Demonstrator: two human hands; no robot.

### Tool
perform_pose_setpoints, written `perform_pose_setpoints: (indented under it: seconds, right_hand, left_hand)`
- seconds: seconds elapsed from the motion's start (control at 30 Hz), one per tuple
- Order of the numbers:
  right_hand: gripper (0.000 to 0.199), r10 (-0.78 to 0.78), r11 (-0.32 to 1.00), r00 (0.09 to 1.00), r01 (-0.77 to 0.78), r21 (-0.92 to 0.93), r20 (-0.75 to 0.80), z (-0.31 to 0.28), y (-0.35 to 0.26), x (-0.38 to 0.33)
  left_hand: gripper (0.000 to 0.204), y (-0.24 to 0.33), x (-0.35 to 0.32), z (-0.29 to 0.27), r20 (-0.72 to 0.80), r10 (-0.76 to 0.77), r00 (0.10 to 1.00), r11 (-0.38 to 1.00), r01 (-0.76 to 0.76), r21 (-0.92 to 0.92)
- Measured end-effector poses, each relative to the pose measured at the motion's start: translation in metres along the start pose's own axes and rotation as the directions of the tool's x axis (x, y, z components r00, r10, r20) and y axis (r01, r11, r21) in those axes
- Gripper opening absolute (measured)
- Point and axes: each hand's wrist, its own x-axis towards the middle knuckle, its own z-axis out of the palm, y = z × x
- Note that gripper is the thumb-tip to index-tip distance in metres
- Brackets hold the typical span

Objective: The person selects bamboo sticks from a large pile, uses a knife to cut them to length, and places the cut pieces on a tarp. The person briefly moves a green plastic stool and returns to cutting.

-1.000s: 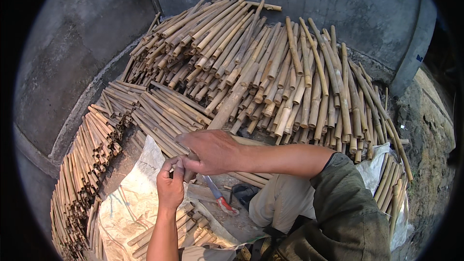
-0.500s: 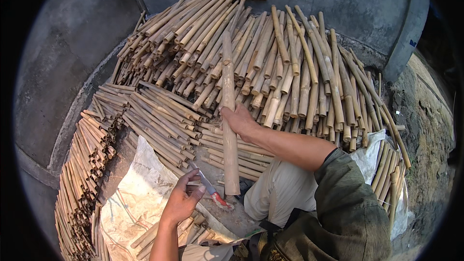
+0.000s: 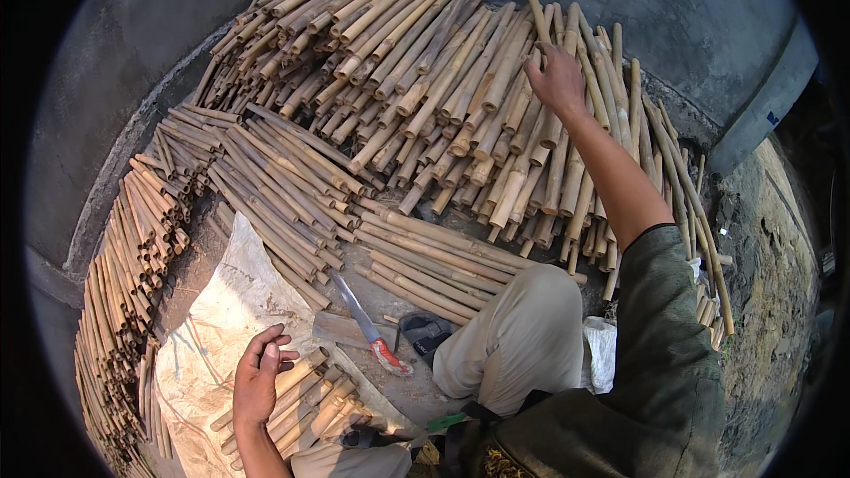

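Observation:
My right hand (image 3: 556,80) reaches far out over a big pile of cut bamboo sticks (image 3: 425,80) and closes on one bamboo stick (image 3: 536,9) lying on top of it. My left hand (image 3: 259,381) hovers low at the left with loosely curled fingers and holds nothing. It is just above several short bamboo pieces (image 3: 310,398) lying on a white sack (image 3: 221,319). A knife with a red handle (image 3: 367,323) lies on a wooden block between my left hand and my bent knee (image 3: 522,336).
Thinner bamboo bundles (image 3: 124,248) line the left side along a curved concrete wall (image 3: 106,97). More sticks (image 3: 434,257) lie flat in front of my knee. A dark sandal (image 3: 425,332) sits next to the knife. Bare dirt ground (image 3: 770,283) lies to the right.
My left hand has let go of the knife, which now lies on the block. My right hand has carried a long bamboo stick up and away to the far pile.

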Motion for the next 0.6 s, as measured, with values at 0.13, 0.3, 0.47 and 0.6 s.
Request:
perform_pose_setpoints:
  seconds: [0.13,0.3,0.47,0.6]
  right_hand:
    - [0.050,-0.247,0.952,0.824,0.305,-0.031,0.510,0.039,-0.039,-0.051]
    - [0.042,-0.305,0.766,0.484,0.637,-0.091,0.820,0.069,-0.058,-0.083]
    - [0.033,-0.373,0.769,0.556,0.633,-0.088,0.743,0.051,-0.040,-0.085]
    - [0.028,-0.384,0.834,0.659,0.549,-0.064,0.646,0.040,-0.032,-0.080]
  left_hand:
    - [0.046,-0.003,0.009,0.002,0.017,-0.005,1.000,1.000,0.005,0.010]
    - [0.045,-0.008,0.008,0.000,0.041,-0.062,0.997,0.994,0.058,0.096]
    - [0.043,-0.012,0.007,-0.007,0.016,-0.067,0.998,0.994,0.066,0.085]
    - [0.042,-0.016,0.005,-0.012,0.029,-0.062,0.998,0.995,0.059,0.082]
